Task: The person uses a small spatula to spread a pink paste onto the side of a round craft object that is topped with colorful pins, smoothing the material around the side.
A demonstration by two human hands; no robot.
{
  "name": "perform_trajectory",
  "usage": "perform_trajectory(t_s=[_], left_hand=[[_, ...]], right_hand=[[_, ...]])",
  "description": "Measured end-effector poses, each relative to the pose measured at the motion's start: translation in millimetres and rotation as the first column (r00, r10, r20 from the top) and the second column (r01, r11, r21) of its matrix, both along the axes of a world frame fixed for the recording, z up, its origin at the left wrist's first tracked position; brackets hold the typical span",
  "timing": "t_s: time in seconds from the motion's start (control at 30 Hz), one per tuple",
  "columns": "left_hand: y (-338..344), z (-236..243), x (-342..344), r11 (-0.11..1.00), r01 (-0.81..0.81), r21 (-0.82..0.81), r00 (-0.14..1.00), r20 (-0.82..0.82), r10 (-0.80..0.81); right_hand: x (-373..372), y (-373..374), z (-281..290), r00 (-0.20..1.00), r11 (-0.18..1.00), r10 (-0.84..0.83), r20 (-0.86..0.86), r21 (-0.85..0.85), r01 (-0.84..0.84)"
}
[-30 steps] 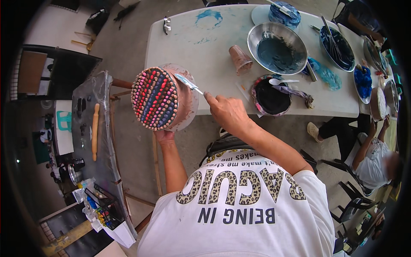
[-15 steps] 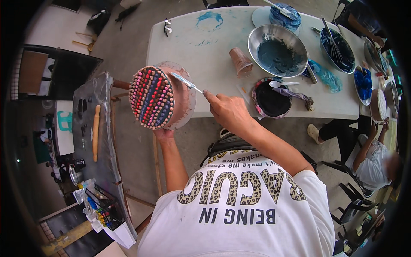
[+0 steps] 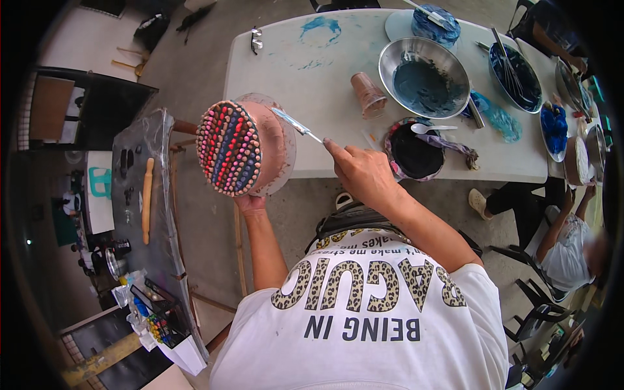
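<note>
A round cake with pinkish-brown frosting is tilted so that its top faces left. Rows of small red, pink, blue and tan piped dots cover that top. Behind it shows a clear round cake board. My left hand holds the cake up from its lower side, its fingers mostly hidden. In my right hand is an icing spatula, pinched by the handle, with pale blue smears on the blade. The blade's tip lies by the cake's upper side; I cannot tell whether it touches.
On the white table stand a clear cup with brown residue, a steel bowl of dark blue icing and a black-filled bowl with a white spoon. A rolling pin lies on the grey side table. A person sits at right.
My right hand has drawn the spatula a little to the right, toward the cake's outer edge. The left hand still holds the cake in nearly the same place.
</note>
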State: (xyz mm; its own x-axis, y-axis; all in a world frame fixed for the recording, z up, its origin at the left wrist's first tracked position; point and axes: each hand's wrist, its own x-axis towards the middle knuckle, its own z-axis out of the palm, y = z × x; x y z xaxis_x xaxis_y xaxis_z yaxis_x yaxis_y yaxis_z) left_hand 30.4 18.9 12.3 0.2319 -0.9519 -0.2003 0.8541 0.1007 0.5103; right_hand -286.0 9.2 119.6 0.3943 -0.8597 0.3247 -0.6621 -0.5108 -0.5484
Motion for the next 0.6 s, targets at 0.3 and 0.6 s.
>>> perform_trajectory(t_s=[0.3, 0.6], left_hand=[[-1, 2, -3, 1.000, 0.019, 0.020, 0.999, 0.027, -0.020], [-2, -11, 10, 0.997, -0.079, 0.018, 0.997, 0.026, 0.079]], right_hand=[[24, -17, -14, 1.000, 1.000, 0.003, -0.005, 0.004, -0.003], [10, 16, -11, 0.996, 0.998, 0.050, -0.075, -0.030, -0.052]])
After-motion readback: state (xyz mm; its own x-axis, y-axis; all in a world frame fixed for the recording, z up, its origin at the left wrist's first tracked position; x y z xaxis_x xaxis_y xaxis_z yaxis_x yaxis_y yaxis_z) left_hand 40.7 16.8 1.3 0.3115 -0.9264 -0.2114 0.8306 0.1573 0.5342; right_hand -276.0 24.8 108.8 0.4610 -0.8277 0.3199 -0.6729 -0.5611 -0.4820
